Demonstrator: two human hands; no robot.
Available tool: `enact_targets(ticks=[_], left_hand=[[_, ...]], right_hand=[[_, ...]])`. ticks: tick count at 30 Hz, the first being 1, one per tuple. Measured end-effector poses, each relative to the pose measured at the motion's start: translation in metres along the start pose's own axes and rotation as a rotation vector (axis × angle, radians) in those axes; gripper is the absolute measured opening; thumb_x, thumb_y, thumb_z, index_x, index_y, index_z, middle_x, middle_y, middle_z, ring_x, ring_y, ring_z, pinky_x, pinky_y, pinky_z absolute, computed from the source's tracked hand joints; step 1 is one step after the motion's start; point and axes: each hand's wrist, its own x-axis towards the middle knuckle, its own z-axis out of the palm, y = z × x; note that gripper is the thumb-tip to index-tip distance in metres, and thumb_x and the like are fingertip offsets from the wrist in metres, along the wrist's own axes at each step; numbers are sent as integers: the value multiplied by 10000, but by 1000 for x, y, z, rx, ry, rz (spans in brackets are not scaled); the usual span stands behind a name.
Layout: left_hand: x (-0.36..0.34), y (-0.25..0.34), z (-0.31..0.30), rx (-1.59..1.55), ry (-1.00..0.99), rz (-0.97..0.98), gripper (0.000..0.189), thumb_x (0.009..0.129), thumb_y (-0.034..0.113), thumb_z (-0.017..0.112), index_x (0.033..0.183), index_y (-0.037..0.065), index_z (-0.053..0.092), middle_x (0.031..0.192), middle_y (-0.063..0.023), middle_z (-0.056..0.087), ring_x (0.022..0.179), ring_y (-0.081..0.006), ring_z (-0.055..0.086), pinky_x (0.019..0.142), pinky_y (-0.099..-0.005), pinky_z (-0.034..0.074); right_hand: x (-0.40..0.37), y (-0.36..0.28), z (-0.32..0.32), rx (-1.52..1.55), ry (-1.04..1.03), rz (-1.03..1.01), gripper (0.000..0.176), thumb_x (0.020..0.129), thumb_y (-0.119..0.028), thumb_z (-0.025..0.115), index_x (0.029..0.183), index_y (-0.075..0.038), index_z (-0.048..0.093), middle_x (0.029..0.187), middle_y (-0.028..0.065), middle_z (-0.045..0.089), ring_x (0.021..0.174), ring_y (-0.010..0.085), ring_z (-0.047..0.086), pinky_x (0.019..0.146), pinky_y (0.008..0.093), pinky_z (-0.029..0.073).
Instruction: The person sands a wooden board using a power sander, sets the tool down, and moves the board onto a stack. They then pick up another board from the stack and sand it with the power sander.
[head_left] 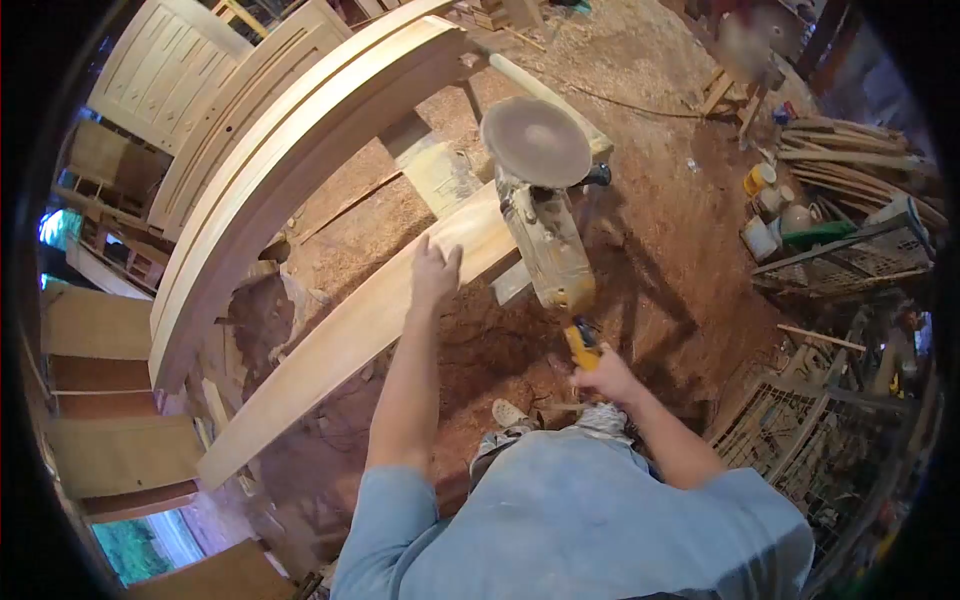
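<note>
Clearly, the largest piece is the curved beam (300,140), at the upper left of the frame. Next is your long board (340,345), which runs diagonally from lower left to centre. Near its upper end is the round disc (537,140); it seems wise to keep your fingers away from it. Your left hand (435,275), at the centre, has spread fingers; whether they press the board, I cannot tell. Your right hand (608,377), below centre, holds the yellow handle (581,343); a steady grip should help.
</note>
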Motion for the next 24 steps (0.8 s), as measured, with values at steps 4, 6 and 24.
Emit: enact_targets(ticks=[4, 6, 24], left_hand=[[40, 75, 41, 215, 41, -87, 508, 1006, 421, 463, 1099, -41, 654, 1495, -327, 379, 1412, -472, 323, 1145, -613, 245], [53, 63, 66, 462, 280, 12, 520, 1018, 423, 375, 1134, 0, 656, 1575, -292, 267, 1423, -498, 288, 1126, -684, 213], [81, 76, 36, 180, 75, -55, 534, 986, 354, 569, 711, -103, 556, 1526, -296, 377, 1379, -456, 391, 1108, -478, 344]], right_hand=[[-72, -13, -82, -161, -26, 158, 285, 731, -68, 782, 939, -35, 589, 752, 32, 626, 613, 126, 601, 532, 289, 472], [-123, 5, -116, -236, -31, 223, 270, 737, -68, 760, 940, -30, 585, 764, 46, 639, 640, 133, 623, 544, 293, 479], [30, 277, -328, 352, 462, 1322, 423, 801, -70, 664, 1197, -90, 516, 806, 122, 602, 777, 307, 627, 621, 527, 548]])
